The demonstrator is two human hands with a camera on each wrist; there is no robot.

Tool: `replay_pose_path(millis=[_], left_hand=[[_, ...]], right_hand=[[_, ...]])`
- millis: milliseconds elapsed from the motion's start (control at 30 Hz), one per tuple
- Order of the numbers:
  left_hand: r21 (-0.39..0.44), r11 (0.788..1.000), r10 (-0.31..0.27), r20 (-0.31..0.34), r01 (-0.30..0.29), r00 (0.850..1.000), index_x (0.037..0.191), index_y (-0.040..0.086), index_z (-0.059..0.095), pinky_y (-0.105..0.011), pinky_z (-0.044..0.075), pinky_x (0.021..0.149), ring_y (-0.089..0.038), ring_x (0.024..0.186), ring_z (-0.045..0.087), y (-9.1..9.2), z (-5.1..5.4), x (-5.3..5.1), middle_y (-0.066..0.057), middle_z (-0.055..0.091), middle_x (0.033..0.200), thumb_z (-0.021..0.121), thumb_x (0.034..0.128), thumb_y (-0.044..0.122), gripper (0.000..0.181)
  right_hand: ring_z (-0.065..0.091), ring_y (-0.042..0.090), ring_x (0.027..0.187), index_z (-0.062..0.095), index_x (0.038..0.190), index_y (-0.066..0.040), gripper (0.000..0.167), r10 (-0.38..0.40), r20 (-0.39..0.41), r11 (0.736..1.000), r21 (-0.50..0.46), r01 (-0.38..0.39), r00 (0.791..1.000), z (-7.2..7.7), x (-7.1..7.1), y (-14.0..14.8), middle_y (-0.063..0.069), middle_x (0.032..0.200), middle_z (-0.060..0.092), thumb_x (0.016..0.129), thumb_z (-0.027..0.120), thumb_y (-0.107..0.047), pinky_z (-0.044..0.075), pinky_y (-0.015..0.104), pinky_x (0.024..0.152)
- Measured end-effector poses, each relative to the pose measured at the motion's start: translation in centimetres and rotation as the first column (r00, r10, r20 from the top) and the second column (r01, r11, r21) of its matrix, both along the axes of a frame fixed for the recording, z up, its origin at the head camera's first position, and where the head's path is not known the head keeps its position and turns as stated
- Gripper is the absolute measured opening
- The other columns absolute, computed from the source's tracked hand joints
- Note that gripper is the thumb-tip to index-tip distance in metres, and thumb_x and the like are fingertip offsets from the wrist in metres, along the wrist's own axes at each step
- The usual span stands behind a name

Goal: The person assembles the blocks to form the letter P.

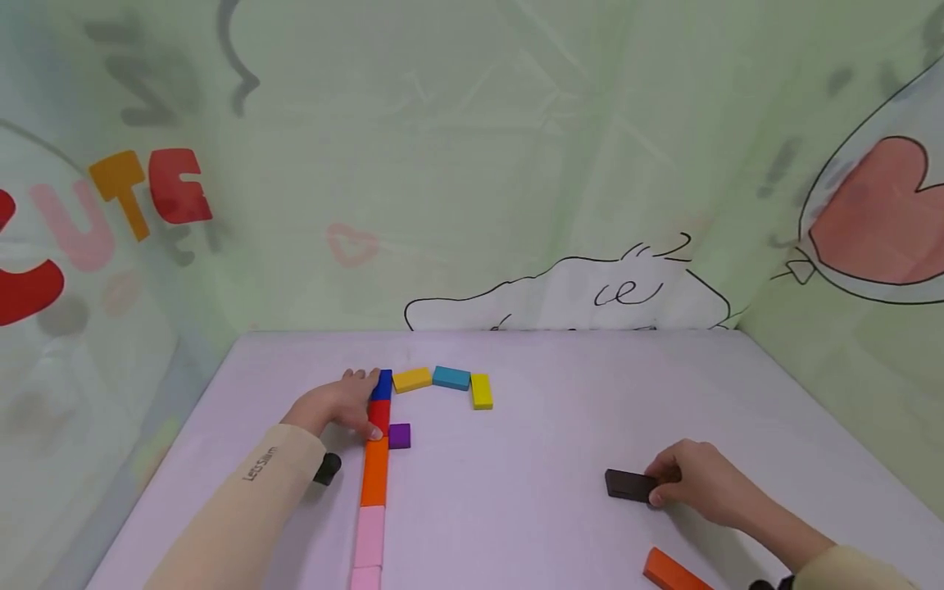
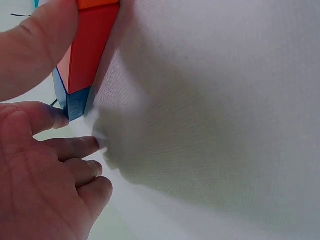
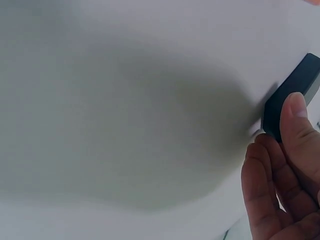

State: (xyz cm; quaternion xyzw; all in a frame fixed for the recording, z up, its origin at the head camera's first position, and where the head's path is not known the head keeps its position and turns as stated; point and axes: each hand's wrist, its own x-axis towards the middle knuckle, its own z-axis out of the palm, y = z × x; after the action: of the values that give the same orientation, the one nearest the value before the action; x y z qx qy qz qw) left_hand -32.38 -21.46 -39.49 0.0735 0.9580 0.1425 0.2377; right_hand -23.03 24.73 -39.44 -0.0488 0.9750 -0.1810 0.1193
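Note:
My left hand (image 1: 341,405) rests at the far end of a straight row of coloured blocks, its fingers fairly straight. The index finger touches the blue block (image 2: 76,102), and the thumb lies by the red block (image 2: 92,45). Toward me, the row continues with an orange block (image 1: 374,471) and pink blocks (image 1: 370,535). A purple block (image 1: 400,436) sits against its right side. On the right of the table, my right hand (image 1: 696,482) pinches one end of a black block (image 1: 625,484) between thumb and fingers; that block lies low over the cloth, contact unclear.
From the blue block, a yellow-orange block (image 1: 412,380), a teal block (image 1: 451,378) and a yellow block (image 1: 482,392) run rightward. Another orange block (image 1: 673,569) lies near the front, below my right hand. Printed curtains (image 1: 516,164) enclose the white table (image 1: 531,492).

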Motion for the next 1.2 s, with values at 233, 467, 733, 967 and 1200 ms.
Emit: replay_pose_path(millis=[233,467,733,967,1200], left_hand=[[0.011,1.0,0.007,0.002,-0.007,1.0,0.161,-0.001,0.019,-0.064,0.03,0.121,-0.047,0.156,0.014,0.0,0.1,0.1,-0.028,0.021,0.166,0.082,0.0861,0.025,0.102],[0.021,1.0,0.018,0.01,-0.019,1.0,0.162,-0.001,0.019,-0.064,0.028,0.122,-0.047,0.156,0.014,0.1,0.1,0.1,-0.028,0.021,0.167,0.082,0.0864,0.025,0.102],[0.016,1.0,0.02,0.01,-0.02,1.0,0.162,0.0,0.018,-0.063,0.031,0.121,-0.046,0.156,0.014,0.0,0.0,-0.1,-0.027,0.021,0.167,0.083,0.0855,0.025,0.103],[0.014,1.0,0.021,0.016,-0.021,1.0,0.162,0.001,0.018,-0.063,0.029,0.121,-0.046,0.156,0.013,0.0,-0.1,-0.2,-0.027,0.02,0.167,0.083,0.0856,0.025,0.104],[0.008,1.0,0.011,0.007,-0.011,1.0,0.162,0.001,0.018,-0.063,0.029,0.121,-0.046,0.156,0.014,-0.1,-0.3,-0.3,-0.027,0.021,0.167,0.083,0.0858,0.026,0.103]], right_hand=[[0.061,0.014,0.079,0.078,0.096,0.0,0.024,0.026,0.016,1.0,0.008,-0.026,1.0,0.5,-2.1,-3.7,0.001,0.087,0.072,0.075,0.088,-0.006,0.057,0.033,0.071],[0.06,0.015,0.077,0.079,0.095,-0.001,0.021,0.09,-0.004,0.996,0.017,-0.09,0.996,0.7,-3.3,-6.7,0.002,0.086,0.073,0.075,0.088,-0.004,0.058,0.033,0.072],[0.061,0.013,0.075,0.08,0.092,-0.001,0.019,0.147,-0.036,0.989,-0.018,-0.148,0.988,0.4,-4.2,-9.7,0.002,0.083,0.075,0.074,0.087,-0.001,0.056,0.031,0.069],[0.061,0.013,0.076,0.08,0.093,-0.003,0.019,0.17,-0.032,0.985,-0.035,-0.171,0.985,0.3,-5.0,-12.3,0.002,0.085,0.075,0.075,0.088,-0.003,0.057,0.032,0.072],[0.061,0.013,0.076,0.08,0.096,-0.002,0.021,0.177,-0.026,0.983,-0.034,-0.178,0.984,0.2,-5.6,-14.4,0.003,0.086,0.076,0.077,0.088,-0.004,0.058,0.033,0.075]])
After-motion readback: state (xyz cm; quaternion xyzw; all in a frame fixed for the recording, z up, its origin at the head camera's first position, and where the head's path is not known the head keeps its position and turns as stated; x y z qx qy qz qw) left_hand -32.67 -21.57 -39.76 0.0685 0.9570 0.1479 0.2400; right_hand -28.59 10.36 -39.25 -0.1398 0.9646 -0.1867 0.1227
